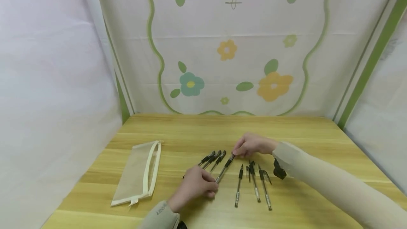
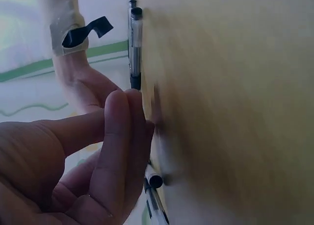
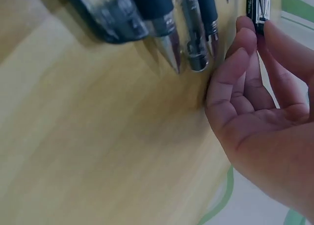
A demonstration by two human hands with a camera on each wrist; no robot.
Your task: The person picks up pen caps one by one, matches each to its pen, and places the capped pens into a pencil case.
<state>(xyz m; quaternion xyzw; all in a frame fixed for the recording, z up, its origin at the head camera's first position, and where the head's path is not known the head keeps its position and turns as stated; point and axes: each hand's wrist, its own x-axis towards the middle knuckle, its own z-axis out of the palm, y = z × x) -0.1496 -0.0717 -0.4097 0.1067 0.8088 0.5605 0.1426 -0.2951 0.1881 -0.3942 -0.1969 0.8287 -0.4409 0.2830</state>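
A clear-barrelled gel pen with a black grip [image 1: 226, 167] slants between both hands, low over the table. My left hand [image 1: 197, 185] pinches its lower end between thumb and fingers. At the upper, capped end, my right hand [image 1: 252, 145] holds it with the fingertips; the right wrist view also shows this pen end [image 3: 258, 10] in the fingers. Left of it, three similar pens [image 1: 213, 158] lie side by side, their lower parts behind the left hand. To the right lie three more pens [image 1: 238, 188], with exposed tips visible and loose caps [image 1: 267, 177] beside them.
A pale mesh zip pouch [image 1: 131, 172] lies flat at the left of the wood-grain table [image 1: 286, 130]. White cloth walls with printed flowers [image 1: 275, 86] enclose the back and sides. A dark strap [image 1: 279, 169] hangs at the right wrist, close to the pens.
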